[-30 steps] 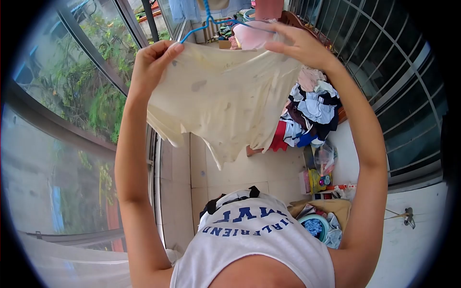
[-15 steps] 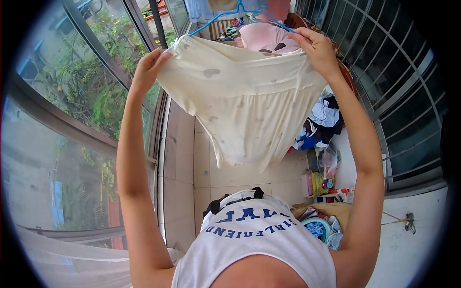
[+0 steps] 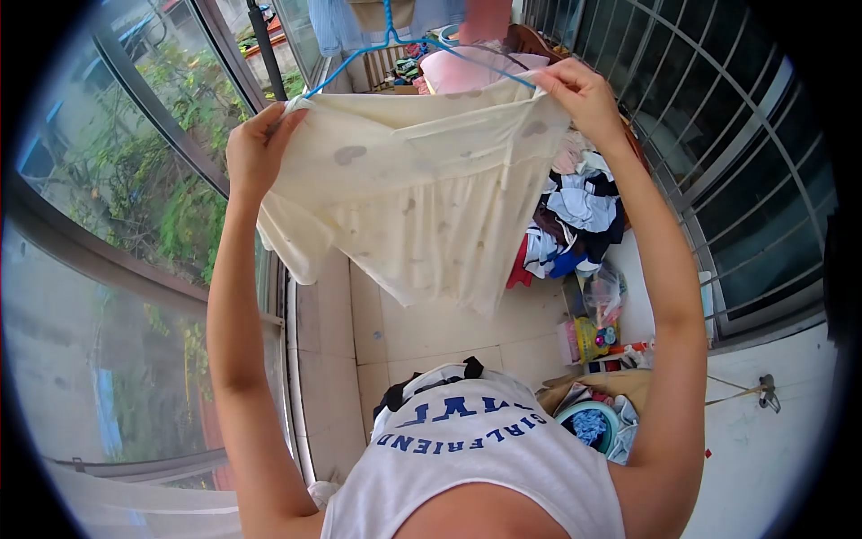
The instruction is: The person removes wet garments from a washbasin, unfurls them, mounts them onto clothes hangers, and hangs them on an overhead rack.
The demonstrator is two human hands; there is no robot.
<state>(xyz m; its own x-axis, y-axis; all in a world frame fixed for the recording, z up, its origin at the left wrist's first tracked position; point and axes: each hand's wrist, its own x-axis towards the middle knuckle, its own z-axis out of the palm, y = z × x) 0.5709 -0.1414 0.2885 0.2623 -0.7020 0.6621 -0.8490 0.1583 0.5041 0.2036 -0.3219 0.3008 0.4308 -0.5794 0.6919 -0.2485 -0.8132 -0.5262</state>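
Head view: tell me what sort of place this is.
Probably an enclosed balcony used for laundry: glass windows facing greenery on the left, a window grille on the right, and a cream garment at a blue hanger, with heaped clothes beyond.

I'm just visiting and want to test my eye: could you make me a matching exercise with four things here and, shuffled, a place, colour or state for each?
Things:
1. held garment
2. hanger
3. left hand
4. round basin

Descriptions:
A. bright blue, above the neckline of the white top
B. has crumpled blue cloth in it
C. pale cream with scattered greyish marks
D. gripping fabric on the side towards the greenery

Pairs: 1-C, 2-A, 3-D, 4-B
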